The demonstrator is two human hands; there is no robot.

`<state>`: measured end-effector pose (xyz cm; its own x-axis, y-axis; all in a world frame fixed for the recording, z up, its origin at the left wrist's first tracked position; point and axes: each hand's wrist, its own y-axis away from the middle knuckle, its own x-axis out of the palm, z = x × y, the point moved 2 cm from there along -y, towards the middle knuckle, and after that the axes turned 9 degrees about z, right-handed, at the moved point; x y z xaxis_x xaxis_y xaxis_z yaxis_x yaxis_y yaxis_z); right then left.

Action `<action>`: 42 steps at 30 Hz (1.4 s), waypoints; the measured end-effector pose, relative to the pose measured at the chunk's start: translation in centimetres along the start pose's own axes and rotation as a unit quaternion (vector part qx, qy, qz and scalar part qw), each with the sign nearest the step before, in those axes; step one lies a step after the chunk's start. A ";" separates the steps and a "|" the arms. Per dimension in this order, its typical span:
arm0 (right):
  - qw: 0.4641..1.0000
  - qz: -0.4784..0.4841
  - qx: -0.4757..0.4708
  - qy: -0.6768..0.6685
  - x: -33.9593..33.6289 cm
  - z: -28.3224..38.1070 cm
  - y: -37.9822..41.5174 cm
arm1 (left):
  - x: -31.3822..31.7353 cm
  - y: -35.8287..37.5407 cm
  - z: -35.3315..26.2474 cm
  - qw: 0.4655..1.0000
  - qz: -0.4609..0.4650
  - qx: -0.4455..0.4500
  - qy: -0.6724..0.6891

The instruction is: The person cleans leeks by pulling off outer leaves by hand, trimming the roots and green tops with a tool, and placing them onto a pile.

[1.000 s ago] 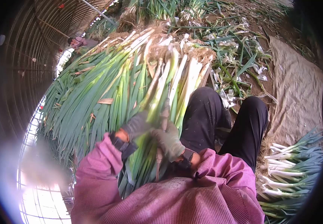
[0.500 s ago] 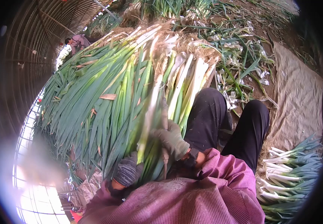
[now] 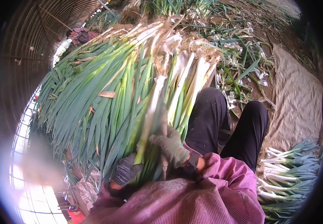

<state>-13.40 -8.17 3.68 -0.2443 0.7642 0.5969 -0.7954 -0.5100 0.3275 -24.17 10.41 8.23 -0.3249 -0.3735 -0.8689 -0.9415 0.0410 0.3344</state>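
My left hand (image 3: 127, 170), in a dark striped glove, is closed round the green lower part of a large green onion (image 3: 153, 100). The onion's white root end points away from me, over the pile. In a pale, dirt-stained glove, my right hand (image 3: 172, 147) grips a slim, long tool with a brownish handle (image 3: 164, 162). The tool lies lengthwise beside the onion, and its far part is blurred. My right fingertips are close to the onion's stalk. Under and around both hands spreads a big pile of untrimmed green onions (image 3: 90, 97), their roots at the far side.
Cleaned green onions (image 3: 281, 175) lie in a stack at my right. A beige cloth (image 3: 294, 97) covers ground beyond them. Peeled leaves and scraps (image 3: 240, 67) litter the soil ahead. Another person (image 3: 81, 36) is behind the pile at far left, near the curved ribbed wall (image 3: 31, 41).
The view has shifted slightly. My right fingers have opened a little away from the stalk while the hand keeps the tool. The person at far left has bent lower.
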 end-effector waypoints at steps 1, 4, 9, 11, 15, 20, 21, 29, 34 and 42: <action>1.000 -0.011 0.000 -0.003 -0.3 0.1 -0.3 | -0.3 0.0 0.2 1.000 0.016 0.004 0.016; 0.999 -0.028 -0.016 -0.004 -0.9 0.0 -1.2 | -2.0 0.5 -0.2 0.998 0.035 0.037 0.022; 0.998 -0.001 -0.053 0.044 0.1 0.9 0.8 | -5.5 -3.9 -2.3 0.959 0.053 0.006 0.277; 0.994 0.011 -0.101 0.037 0.2 0.3 1.0 | -6.4 -7.4 -3.3 0.920 0.022 0.053 0.387; 0.994 0.024 -0.050 0.091 0.6 0.8 2.2 | -8.2 -17.9 -5.6 0.972 0.021 0.084 0.220; 0.999 0.003 -0.037 0.035 0.0 0.9 1.7 | -7.6 -24.1 -7.0 0.986 0.040 0.158 0.030; 0.999 0.000 -0.037 0.034 -0.3 0.5 1.1 | -7.6 -24.4 -6.9 0.984 0.047 0.149 0.081; 0.998 0.014 -0.055 0.005 -1.2 -0.1 -0.9 | -7.6 -21.6 -5.6 0.994 0.049 0.099 -0.019; 0.993 0.011 -0.102 0.066 -0.6 -1.1 -0.8 | -6.0 -20.4 -4.5 0.978 -0.069 0.133 -0.147; 1.000 0.004 -0.006 -0.027 0.2 0.1 0.8 | -6.3 -19.3 -7.2 0.969 -0.110 0.083 -0.203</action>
<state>-14.07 -8.46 4.15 -0.2204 0.7385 0.6373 -0.8003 -0.5104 0.3147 -3.31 5.33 9.85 -0.0905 0.0038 -0.9959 -0.9826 0.1626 0.0899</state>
